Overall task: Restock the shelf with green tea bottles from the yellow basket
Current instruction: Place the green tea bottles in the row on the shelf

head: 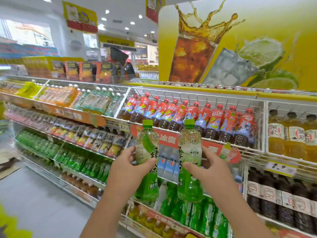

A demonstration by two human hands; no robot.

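We grip one upright green tea bottle per hand: left hand (pixel 127 166) clamps left bottle (pixel 147 162), right hand (pixel 210 170) clamps right bottle (pixel 189 160), before the shelf (pixel 188 127); background probably blurred drinks.

Both bare forearms reach up from the near edge. The left hand (pixel 127 166) and the right hand (pixel 210 170) are raised side by side, fingers (pixel 130 151) curled, each gripping a bottle upright, thumbs nearest.
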